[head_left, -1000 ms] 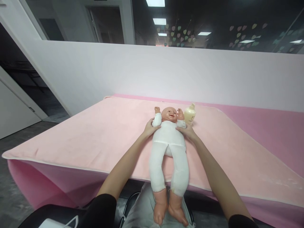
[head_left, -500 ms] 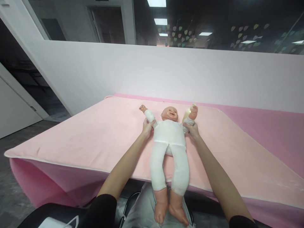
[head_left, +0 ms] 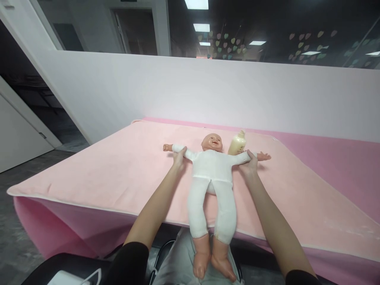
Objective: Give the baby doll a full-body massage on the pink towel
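Note:
A baby doll (head_left: pixel 211 170) with a white cloth body lies on its back, head toward the wall and feet hanging past the table's near edge. Both its arms stretch out sideways. My left hand (head_left: pixel 179 157) is closed round the doll's arm on the left, near the forearm. Round the arm on the right, my right hand (head_left: pixel 249 163) is closed, with the thumb on top. Just behind that arm a pale yellow bottle (head_left: pixel 237 143) leans, its lower part hidden by the doll's arm.
A pink padded cover (head_left: pixel 97 170) lies over the table, its cloth hanging down at the front. Behind stands a white wall (head_left: pixel 208 91) with dark glass above. My legs (head_left: pixel 178 261) are under the near edge. A white device with a cable (head_left: pixel 69 278) sits at lower left.
The doll's arms have swung from raised to spread out sideways, and my hands moved outward with them. The bottle, largely covered before by the doll's hand, now shows more.

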Motion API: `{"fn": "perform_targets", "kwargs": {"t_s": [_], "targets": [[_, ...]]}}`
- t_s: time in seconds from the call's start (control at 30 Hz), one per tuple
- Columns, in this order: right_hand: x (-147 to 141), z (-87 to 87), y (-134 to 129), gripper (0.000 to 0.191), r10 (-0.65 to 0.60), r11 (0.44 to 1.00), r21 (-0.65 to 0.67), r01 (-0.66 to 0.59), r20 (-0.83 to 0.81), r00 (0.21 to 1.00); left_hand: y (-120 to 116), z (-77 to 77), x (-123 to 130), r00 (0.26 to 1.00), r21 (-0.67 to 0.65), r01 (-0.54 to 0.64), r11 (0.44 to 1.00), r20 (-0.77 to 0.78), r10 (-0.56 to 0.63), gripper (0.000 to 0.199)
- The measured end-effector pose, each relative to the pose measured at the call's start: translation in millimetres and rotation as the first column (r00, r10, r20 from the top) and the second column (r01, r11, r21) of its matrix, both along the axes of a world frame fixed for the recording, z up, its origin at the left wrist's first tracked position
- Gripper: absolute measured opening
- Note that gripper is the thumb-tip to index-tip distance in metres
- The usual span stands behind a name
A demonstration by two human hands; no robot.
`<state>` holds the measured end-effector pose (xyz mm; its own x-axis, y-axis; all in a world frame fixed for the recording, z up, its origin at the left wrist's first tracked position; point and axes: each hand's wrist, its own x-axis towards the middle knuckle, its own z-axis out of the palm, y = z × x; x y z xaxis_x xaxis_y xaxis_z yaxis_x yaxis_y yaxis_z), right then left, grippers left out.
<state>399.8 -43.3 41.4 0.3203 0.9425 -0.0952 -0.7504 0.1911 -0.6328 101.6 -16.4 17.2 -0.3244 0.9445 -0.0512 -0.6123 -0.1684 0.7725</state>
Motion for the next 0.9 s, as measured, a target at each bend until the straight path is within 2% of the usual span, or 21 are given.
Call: {"fn": "perform_targets", "kwargs": {"t_s": [0.1,0.2,0.37,0.5,0.57,0.7,0.9], "targets": [[7.1,-4.0,2.9,0.017,-0.043,0.999,-0.009,0.044,0.058,0.997,1.3,-0.9,-3.4,0.994,-0.045,-0.024,0.999,-0.107,0.019,0.036],[13.5,-7.5,4.5,0.024,-0.054,0.999,0.007,0.053,0.153,0.987,4.2,-2.7,-7.2,0.989,-0.043,0.023,0.999,-0.142,-0.029,0.029],[18.6,-13.0,6.6,0.026,-0.027,1.0,0.004,0.027,0.202,0.979,9.0,-3.6,-11.9,0.997,-0.007,0.079,0.997,-0.021,-0.08,0.023],[20.2,-20.7,10.7,0.028,-0.133,0.991,0.011,0.136,0.287,0.949,10.6,1.8,-17.6,0.985,-0.117,0.15,0.982,0.1,-0.139,0.015],[21.1,-24.3,12.9,0.031,-0.161,0.986,0.01,0.166,0.316,0.935,10.4,5.1,-21.9,0.981,-0.165,0.155,0.974,0.142,-0.132,0.011],[23.3,-27.4,15.4,0.032,-0.148,0.985,-0.057,0.166,0.234,0.961,7.7,10.7,-29.4,0.986,-0.193,0.087,0.977,0.158,-0.057,0.015],[25.5,-28.1,16.7,0.027,-0.129,0.984,-0.104,0.143,0.131,0.983,6.4,12.7,-32.2,0.989,-0.202,0.048,0.978,0.144,-0.019,0.016]]}}
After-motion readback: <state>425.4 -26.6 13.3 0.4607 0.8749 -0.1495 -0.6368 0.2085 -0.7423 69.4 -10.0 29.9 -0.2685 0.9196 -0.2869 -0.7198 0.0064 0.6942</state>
